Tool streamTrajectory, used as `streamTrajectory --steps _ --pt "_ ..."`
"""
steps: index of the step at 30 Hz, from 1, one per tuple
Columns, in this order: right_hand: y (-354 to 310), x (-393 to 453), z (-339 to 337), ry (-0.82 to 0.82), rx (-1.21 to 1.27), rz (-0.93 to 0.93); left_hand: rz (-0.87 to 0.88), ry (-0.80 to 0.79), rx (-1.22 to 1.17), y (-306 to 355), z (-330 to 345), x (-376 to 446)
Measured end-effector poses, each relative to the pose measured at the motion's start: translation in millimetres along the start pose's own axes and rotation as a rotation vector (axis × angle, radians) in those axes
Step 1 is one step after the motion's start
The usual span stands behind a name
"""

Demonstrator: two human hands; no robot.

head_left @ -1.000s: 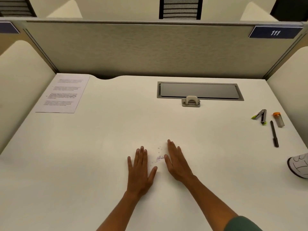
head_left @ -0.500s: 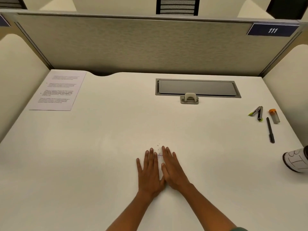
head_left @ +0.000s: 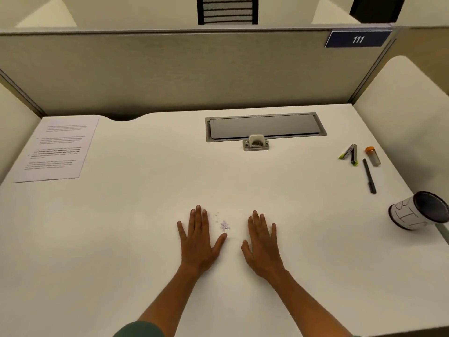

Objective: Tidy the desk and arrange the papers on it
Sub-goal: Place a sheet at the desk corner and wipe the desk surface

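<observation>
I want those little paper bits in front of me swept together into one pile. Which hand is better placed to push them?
Left, probably. The left hand lies flat with its thumb tip right beside the paper bits. The right hand, also flat, rests farther from them across bare desk.

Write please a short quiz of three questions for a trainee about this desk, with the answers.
1. True or false: both hands lie flat on the desk.
2. What lies between the left hand and the right hand? A) a pen B) small paper bits C) a cup
3. Where is the printed sheet?

Key:
1. True.
2. B, the paper bits.
3. At the far left corner.
</observation>
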State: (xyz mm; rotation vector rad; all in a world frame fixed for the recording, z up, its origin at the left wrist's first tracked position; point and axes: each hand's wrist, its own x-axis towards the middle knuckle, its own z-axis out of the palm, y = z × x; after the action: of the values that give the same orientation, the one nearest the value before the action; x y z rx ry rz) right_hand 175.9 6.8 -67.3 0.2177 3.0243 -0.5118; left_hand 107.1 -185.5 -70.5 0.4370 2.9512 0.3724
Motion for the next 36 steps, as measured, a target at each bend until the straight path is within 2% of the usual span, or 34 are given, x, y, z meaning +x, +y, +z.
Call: streamTrajectory --steps 11,23,25,31,36 --pt "-8 -12 8 -0.058 -0.097 0.034 0.202 -0.121 0.064 2 -10 29" --pt "15 -1 -2 -0.007 -0.061 0.084 0.407 -0.095 0.08 18 1 -1" --pt "12 2 -2 -0.021 -0.072 0.069 0.386 -0.08 0.066 16 1 -1" --pt "-8 1 7 -0.047 -0.111 0.002 0.182 0.009 0.036 -20 -5 1" --pt "-37 -1 18 -0.062 -0.142 -0.038 0.077 0.004 0.032 -49 -5 -6"
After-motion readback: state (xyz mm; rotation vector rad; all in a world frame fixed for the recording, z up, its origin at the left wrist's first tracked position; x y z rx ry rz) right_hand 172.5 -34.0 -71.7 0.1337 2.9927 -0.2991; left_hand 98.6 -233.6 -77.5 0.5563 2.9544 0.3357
